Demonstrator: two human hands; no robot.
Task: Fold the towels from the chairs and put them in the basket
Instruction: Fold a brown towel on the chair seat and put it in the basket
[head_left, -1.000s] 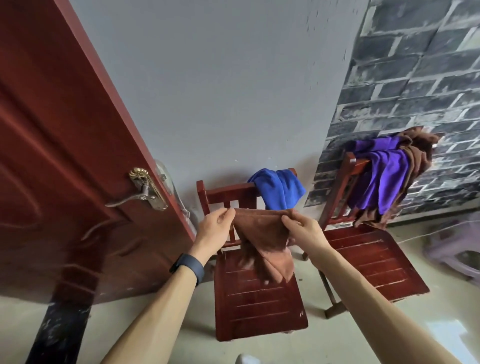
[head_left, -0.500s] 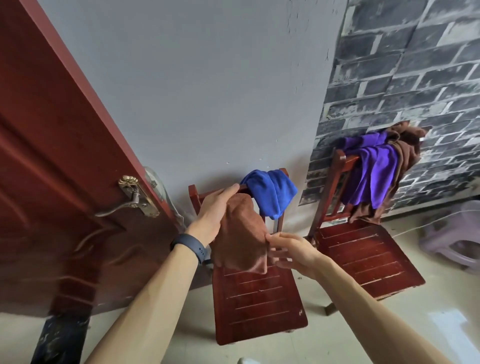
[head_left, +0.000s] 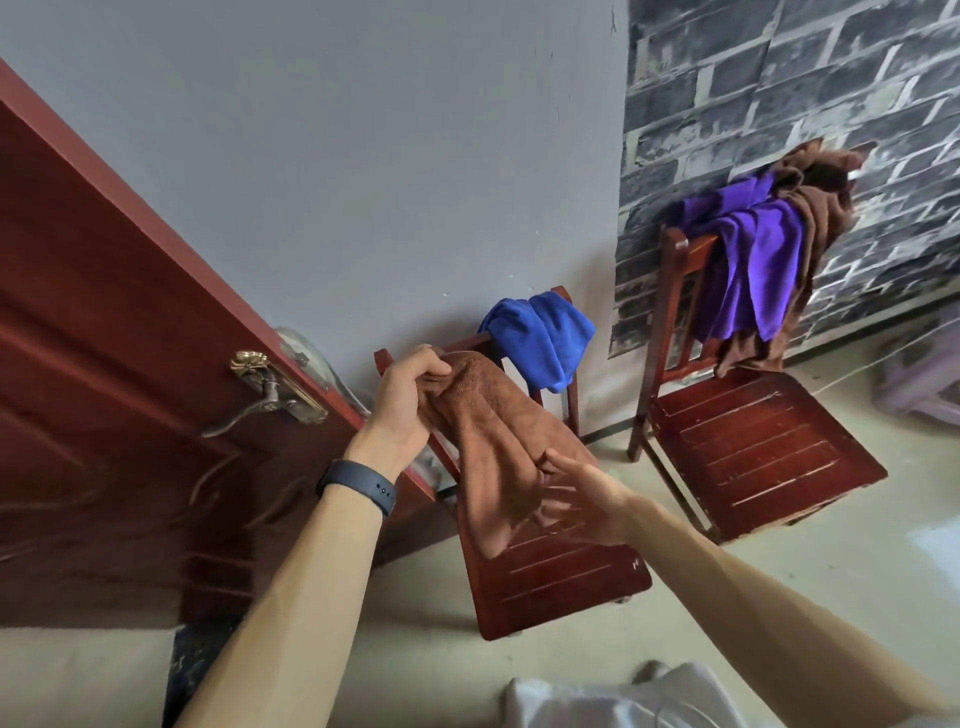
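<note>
The right hand (head_left: 582, 506) is nearest, its fingers spread and fairly straight, somewhat blurred, with the fingertips against the lower part of a brown towel (head_left: 498, 441). The towel hangs in the air above the seat of the near chair (head_left: 550, 577), bunched at the top and loose below. The left hand (head_left: 405, 400), with a dark wristband (head_left: 358, 486) on its wrist, grips the towel's top edge, fingers curled round the cloth just in front of the chair's backrest. A blue towel (head_left: 540, 332) is draped over the right end of that backrest. To the right, apart from it, stands the far chair (head_left: 753, 447), with a purple towel (head_left: 753, 265) and a second brown towel (head_left: 826, 208) heaped over its backrest, against the brick wall (head_left: 779, 78). On the left is a red door (head_left: 104, 364) with a brass handle (head_left: 265, 395).
</note>
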